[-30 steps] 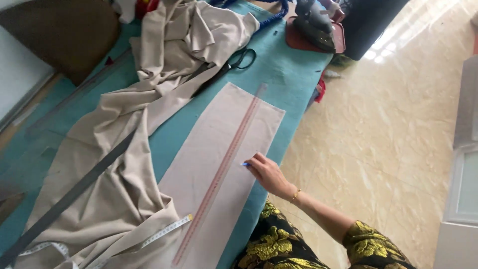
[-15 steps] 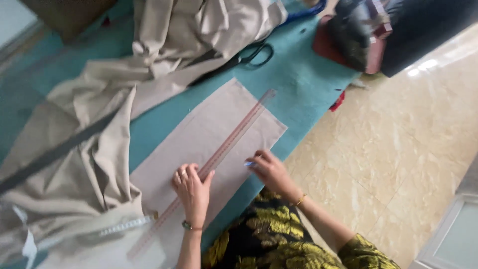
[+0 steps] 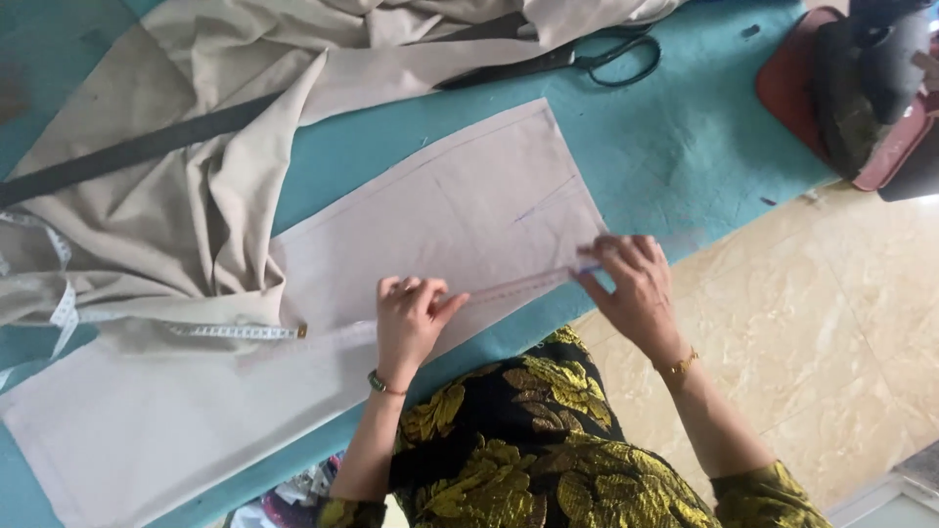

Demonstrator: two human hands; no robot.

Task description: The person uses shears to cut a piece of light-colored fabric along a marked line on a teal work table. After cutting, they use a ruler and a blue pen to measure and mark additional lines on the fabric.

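Note:
A flat beige fabric panel (image 3: 460, 205) lies on the teal table (image 3: 685, 137). Along its near edge rests a long clear ruler (image 3: 514, 286). My left hand (image 3: 411, 318) presses down on the ruler's middle with fingers spread. At the ruler's right end, my right hand (image 3: 631, 284) pinches a small blue marking tool against the cloth, beside a faint blue line drawn on the panel.
Crumpled beige cloth (image 3: 196, 196) with a dark strip lies at the left, with a white measuring tape (image 3: 230, 331) across it. Black scissors (image 3: 577, 61) sit at the far edge. A dark iron (image 3: 871, 68) rests on a red pad at the right. Tiled floor lies below.
The ruler has swung from lying across the panel to running along its near edge. My left hand came in onto the ruler, and my right hand moved to its right end.

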